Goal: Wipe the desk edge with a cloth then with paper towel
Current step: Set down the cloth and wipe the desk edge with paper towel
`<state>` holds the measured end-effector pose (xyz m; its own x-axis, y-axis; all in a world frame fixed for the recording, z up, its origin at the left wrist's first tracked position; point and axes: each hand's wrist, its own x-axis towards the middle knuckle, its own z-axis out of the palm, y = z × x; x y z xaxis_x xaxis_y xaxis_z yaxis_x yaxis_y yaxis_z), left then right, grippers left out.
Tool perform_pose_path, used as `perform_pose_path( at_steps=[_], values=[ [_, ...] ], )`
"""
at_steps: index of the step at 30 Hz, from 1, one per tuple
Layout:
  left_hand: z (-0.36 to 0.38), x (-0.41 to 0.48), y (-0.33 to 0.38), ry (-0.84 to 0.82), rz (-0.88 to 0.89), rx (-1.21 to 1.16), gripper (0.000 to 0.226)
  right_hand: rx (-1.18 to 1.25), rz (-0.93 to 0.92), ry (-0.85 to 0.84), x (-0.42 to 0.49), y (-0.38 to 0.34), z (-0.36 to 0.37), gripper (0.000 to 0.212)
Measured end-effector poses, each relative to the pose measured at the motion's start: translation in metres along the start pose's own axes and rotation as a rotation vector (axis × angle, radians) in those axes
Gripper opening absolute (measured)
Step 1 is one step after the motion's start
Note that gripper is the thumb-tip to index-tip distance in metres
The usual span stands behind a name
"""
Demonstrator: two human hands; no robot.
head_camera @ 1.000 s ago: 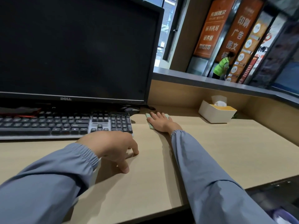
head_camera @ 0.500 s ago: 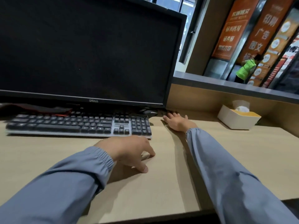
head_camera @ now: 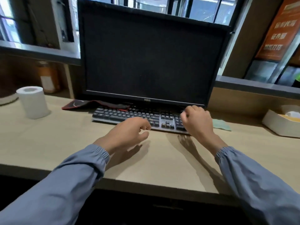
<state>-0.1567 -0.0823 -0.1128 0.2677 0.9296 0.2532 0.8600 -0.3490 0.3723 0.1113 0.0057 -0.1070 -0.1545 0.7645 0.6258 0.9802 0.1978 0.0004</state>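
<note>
A small green cloth lies flat on the wooden desk, just right of the keyboard, and nothing touches it. My right hand hangs above the keyboard's right end, to the left of the cloth, with loosely curled fingers and nothing in them. My left hand hovers over the desk in front of the keyboard, fingers relaxed and empty. A white paper roll stands upright at the far left of the desk.
A black monitor stands behind the keyboard, with a red-edged mouse pad under its left side. A white tissue box sits at the right. A raised counter ledge runs along the back.
My right hand has come off the cloth and moved left over the keyboard, leaving the cloth on the desk. My left hand has lifted off the desk. The view has swung left.
</note>
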Motion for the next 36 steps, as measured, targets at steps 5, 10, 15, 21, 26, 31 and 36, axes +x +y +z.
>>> perform_pose_path(
  at_steps=[5,10,15,21,26,31,36],
  values=[
    [-0.033,-0.045,-0.063,0.212,-0.19,-0.068,0.014,0.252,-0.155,-0.039,0.01,-0.089,-0.005,0.024],
    [-0.066,-0.085,-0.119,0.381,-0.365,-0.127,0.01,0.395,-0.351,-0.151,0.004,-0.203,0.008,0.023],
    [-0.095,-0.107,-0.168,0.515,-0.496,-0.12,0.008,0.534,-0.442,-0.247,0.013,-0.3,0.011,0.021],
    [-0.119,-0.113,-0.233,0.656,-0.637,-0.111,0.014,0.731,-0.403,-0.456,0.046,-0.386,0.026,0.016],
    [-0.136,-0.111,-0.27,0.735,-0.693,-0.156,0.039,0.942,-0.324,-0.571,0.058,-0.438,0.045,0.027],
    [-0.151,-0.099,-0.294,0.634,-0.601,-0.148,0.065,1.12,-0.232,-0.563,0.057,-0.481,0.058,0.019],
    [-0.152,-0.088,-0.307,0.54,-0.587,-0.18,0.062,1.16,-0.215,-0.509,0.054,-0.496,0.061,0.014]
  ],
)
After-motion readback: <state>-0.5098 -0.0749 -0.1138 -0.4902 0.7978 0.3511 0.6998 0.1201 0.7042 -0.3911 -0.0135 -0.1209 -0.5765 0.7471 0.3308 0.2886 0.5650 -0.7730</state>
